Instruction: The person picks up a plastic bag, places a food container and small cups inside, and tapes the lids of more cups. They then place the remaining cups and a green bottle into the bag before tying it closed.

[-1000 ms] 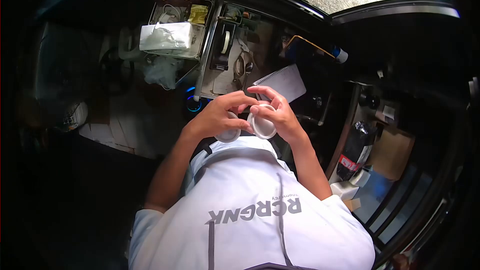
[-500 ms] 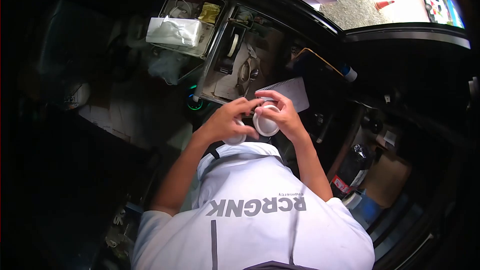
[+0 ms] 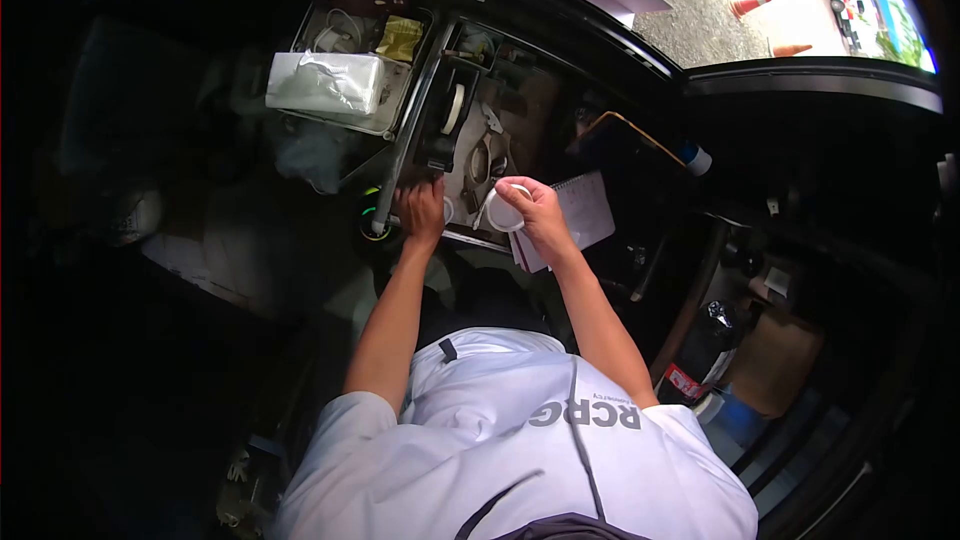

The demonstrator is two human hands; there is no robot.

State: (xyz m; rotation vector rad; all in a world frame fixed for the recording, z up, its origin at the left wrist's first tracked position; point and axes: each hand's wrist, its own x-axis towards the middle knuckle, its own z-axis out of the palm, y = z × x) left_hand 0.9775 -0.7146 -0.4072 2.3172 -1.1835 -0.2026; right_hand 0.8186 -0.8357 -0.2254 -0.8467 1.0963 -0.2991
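Observation:
My right hand (image 3: 541, 219) pinches a small round white container (image 3: 508, 211) by its rim, thumb on top. It is held over the front edge of a tray-like counter (image 3: 470, 234). My left hand (image 3: 421, 211) reaches over the same edge, its fingers curled at the front end of a black tape dispenser (image 3: 437, 162) with a white roll (image 3: 455, 107). What those fingertips grip is hidden. Just beside that hand, a second white round thing (image 3: 448, 210) shows partly. A spiral notebook (image 3: 588, 212) lies behind and below my right hand.
Metal utensils (image 3: 480, 162) lie in the counter tray. To the left are a white plastic-wrapped pack (image 3: 325, 83) and a gold packet (image 3: 400, 38). A dark bottle with a red label (image 3: 697, 355) stands at the right. Beyond the window frame (image 3: 800, 67) are traffic cones (image 3: 750, 6).
Both hands have moved apart and forward from near my waist. The left went to the tape dispenser; the right carried its white container over the counter edge. The view has shifted slightly.

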